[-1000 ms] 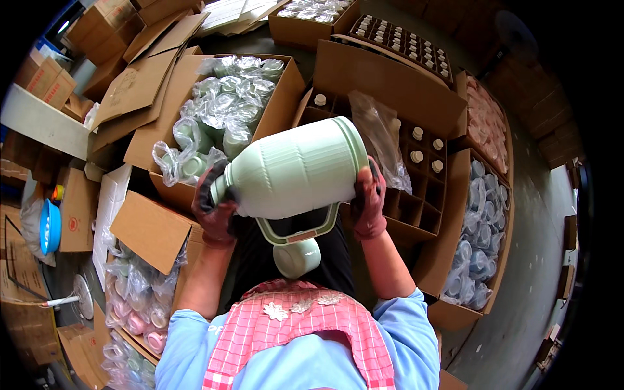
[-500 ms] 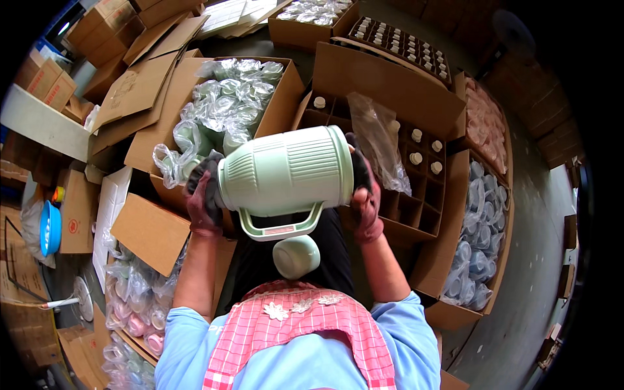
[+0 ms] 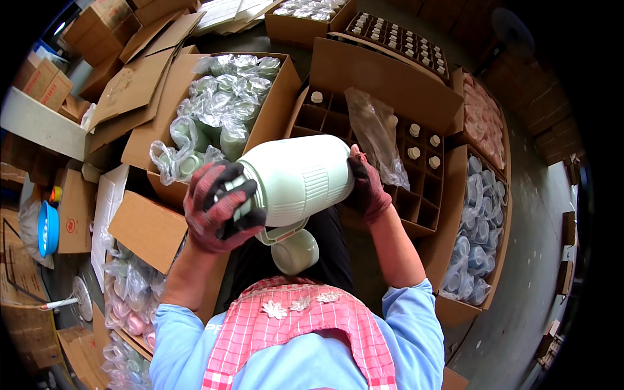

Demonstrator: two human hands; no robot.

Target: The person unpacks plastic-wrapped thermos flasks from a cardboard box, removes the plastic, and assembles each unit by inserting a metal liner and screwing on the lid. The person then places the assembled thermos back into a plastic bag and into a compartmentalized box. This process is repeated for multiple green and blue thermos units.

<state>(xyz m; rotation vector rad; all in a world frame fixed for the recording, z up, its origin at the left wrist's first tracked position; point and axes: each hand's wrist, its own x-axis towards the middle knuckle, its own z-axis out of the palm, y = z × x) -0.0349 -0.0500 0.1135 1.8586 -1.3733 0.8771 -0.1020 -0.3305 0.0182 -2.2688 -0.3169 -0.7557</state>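
The smooth grey concrete-looking floor [image 3: 513, 279], speckled with pale flecks, stretches well to the right of the right hand [image 3: 368, 185]. On it, just to that hand's right, stands an open brown cardboard carton of bluish, plastic-wrapped containers [image 3: 455, 312]. Beyond the same hand sits an open brown cardboard carton with dividers [image 3: 390, 78]; beyond the left hand [image 3: 224, 205], another filled with pale green, film-wrapped pieces [image 3: 273, 107]. I can't see either one's underside. Well left of the left hand, a flat white disc with a stem [image 3: 82, 299] rests low down.
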